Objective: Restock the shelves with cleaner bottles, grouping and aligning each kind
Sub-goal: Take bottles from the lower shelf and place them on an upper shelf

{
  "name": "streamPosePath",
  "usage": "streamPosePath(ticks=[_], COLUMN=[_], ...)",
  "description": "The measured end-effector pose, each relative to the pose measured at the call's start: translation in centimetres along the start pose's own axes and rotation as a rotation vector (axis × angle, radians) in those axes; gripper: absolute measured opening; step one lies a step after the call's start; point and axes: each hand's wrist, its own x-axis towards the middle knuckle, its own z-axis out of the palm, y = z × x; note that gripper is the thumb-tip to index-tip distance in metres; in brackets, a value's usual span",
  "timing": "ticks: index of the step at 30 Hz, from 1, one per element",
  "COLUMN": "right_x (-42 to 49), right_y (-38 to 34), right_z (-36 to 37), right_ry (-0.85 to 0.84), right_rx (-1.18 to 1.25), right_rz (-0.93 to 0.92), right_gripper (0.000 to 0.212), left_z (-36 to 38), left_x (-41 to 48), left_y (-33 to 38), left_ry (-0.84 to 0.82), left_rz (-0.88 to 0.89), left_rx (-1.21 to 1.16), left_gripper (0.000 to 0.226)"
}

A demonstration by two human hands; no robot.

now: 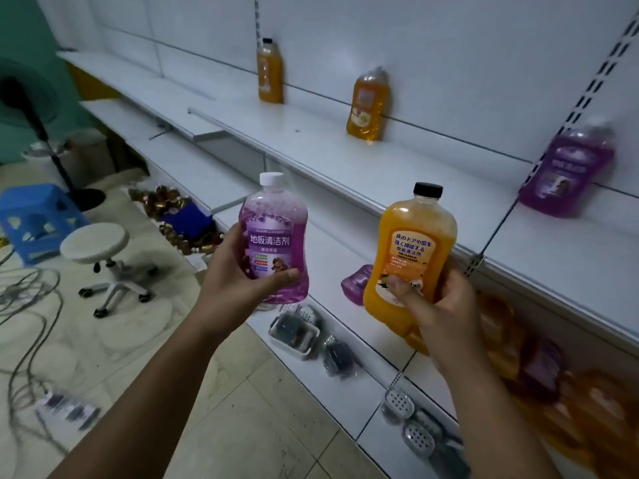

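My left hand (238,271) grips a purple cleaner bottle (275,233) with a white cap, held upright in front of the shelves. My right hand (439,299) grips an orange cleaner bottle (413,250) with a black cap, also upright. On the upper white shelf (311,133) stand a tall orange bottle (269,72), a wider orange bottle (368,105) and, at the right, a purple bottle (567,171). On the lower shelf another purple bottle (356,283) lies partly hidden behind the orange one. Blurred orange and purple bottles (539,361) lie at the lower right.
Soap dishes and small packs (301,330) sit on the bottom shelf edge. On the floor to the left are a white wheeled stool (100,250), a blue plastic stool (34,216), a fan stand (45,133), cables (27,305) and a pile of gold items (173,209).
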Motion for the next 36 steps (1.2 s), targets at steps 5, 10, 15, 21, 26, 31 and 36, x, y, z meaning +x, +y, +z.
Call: streamPosePath(ticks=[5,10,15,21,26,31,36], right_x=[1.6,3.3,5.6,7.6,8.5,8.7,8.3], right_y=[-2.9,-4.4,-4.1,-2.9,-3.2,-3.7,-3.9], right_z=[-2.4,-6.9,-11.2,-13.2,-16.0,-19.7,-22.8], right_ry=[0.117,0.232,0.321,0.279,0.329,0.475,0.576], right_rx=[-0.042,-0.104,-0.158,-0.189,-0.197,-0.201,-0.197], right_rz=[-0.043,-0.062,-0.072,-0.051,-0.071,-0.105,-0.106], right_gripper=[0.041,0.039,0.041,0.048,0.048,0.059,0.049], left_z=[2.1,7.5,12.6,15.7,19.9,27.7,34.9], left_x=[4.0,7.5,9.6,11.1,14.0,18.0,21.6], left_y=[1.5,3.2,3.9,3.5,4.7,7.1,9.5], left_ry=[-0.102,-0.172,-0.228,-0.191,-0.285,-0.544,-0.668], left_rz=[0.039,0.104,0.142,0.151,0.199,0.192,0.265], left_rx=[0.009,-0.042,-0.052,-0.055,-0.068,-0.159,-0.074], left_gripper=[0.079,0.084,0.09,0.091,0.091,0.075,0.068])
